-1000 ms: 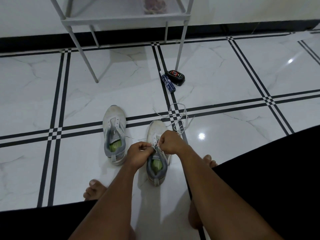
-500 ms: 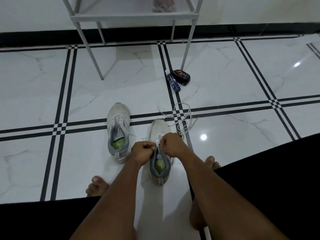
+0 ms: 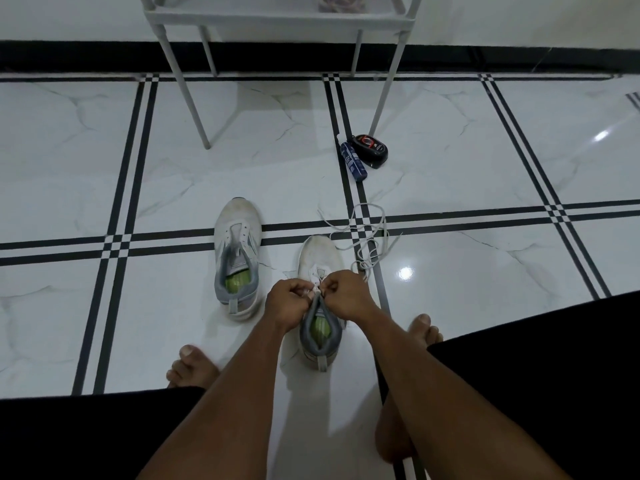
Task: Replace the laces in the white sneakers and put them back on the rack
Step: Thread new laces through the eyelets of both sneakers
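Two white sneakers with grey collars and green insoles stand on the tiled floor. The left sneaker (image 3: 237,244) has no lace in its eyelets. Over the tongue of the right sneaker (image 3: 320,258) my left hand (image 3: 289,301) and my right hand (image 3: 346,294) are both pinched on its white lace, knuckles almost touching. A loose white lace (image 3: 367,233) lies tangled on the floor just right of that shoe's toe. The grey metal rack (image 3: 277,19) stands at the top of the view, against the wall.
A blue tube (image 3: 353,161) and a black oval case (image 3: 370,150) lie by the rack's right front leg (image 3: 384,88). My bare feet (image 3: 192,368) and dark-clothed knees frame the shoes. Something brownish sits on the rack shelf.
The view has shifted slightly, so the shoes and rack sit lower and further right in the frame. My hands stay pinched together on the lace over the right sneaker.
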The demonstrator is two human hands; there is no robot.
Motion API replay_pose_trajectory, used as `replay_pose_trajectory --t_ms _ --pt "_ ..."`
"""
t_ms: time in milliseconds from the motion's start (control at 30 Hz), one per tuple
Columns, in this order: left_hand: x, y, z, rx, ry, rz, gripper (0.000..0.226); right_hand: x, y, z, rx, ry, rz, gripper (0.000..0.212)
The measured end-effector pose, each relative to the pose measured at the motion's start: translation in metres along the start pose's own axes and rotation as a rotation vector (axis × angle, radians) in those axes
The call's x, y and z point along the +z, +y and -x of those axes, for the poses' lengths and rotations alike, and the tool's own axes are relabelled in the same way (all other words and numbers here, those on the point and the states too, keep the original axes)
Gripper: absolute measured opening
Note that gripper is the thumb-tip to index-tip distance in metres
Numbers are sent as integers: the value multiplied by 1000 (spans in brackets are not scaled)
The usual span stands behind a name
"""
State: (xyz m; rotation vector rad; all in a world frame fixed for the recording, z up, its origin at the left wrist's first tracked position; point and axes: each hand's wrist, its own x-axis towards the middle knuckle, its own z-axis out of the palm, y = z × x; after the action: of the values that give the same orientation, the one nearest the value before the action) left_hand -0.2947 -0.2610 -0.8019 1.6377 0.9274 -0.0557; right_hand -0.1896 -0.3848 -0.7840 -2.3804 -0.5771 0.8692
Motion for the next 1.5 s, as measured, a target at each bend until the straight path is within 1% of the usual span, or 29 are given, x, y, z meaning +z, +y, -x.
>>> replay_pose_trajectory --t_ms 67,133,267,333,400,533,667,733,900,1000,1133,1500 --pt "-1 -3 -1 -7 5 21 20 1 -1 -2 -4 -4 0 22" --pt "-3 -5 0 -18 5 55 17 1 -2 -3 -6 -7 -18 22" --pt "-6 -6 0 -32 -4 103 13 -1 1 -7 -3 -23 -78 15" --pt "-7 -6 -1 -77 0 138 14 -3 5 -8 -14 -26 -114 11" --pt "-8 -6 -1 -114 1 171 16 -5 8 -7 -12 -25 -119 12" --pt "-8 -7 1 -110 -14 207 17 -9 9 -8 -30 -59 -47 18" --pt "-10 -5 0 -96 -29 174 18 -9 2 -9 -85 -53 57 12" --pt "-11 -5 0 -86 -30 166 19 -6 2 -8 -96 -20 67 11" --pt "-10 -3 1 -46 -29 125 17 4 8 -2 17 70 -97 15" --pt "-9 -3 0 -20 -13 74 12 6 4 0 77 52 -161 17" --pt "-6 -3 0 -21 4 51 13 5 -1 2 104 23 -160 20" --pt "-7 -4 0 -21 30 70 11 7 -4 -8 183 -12 -188 13"
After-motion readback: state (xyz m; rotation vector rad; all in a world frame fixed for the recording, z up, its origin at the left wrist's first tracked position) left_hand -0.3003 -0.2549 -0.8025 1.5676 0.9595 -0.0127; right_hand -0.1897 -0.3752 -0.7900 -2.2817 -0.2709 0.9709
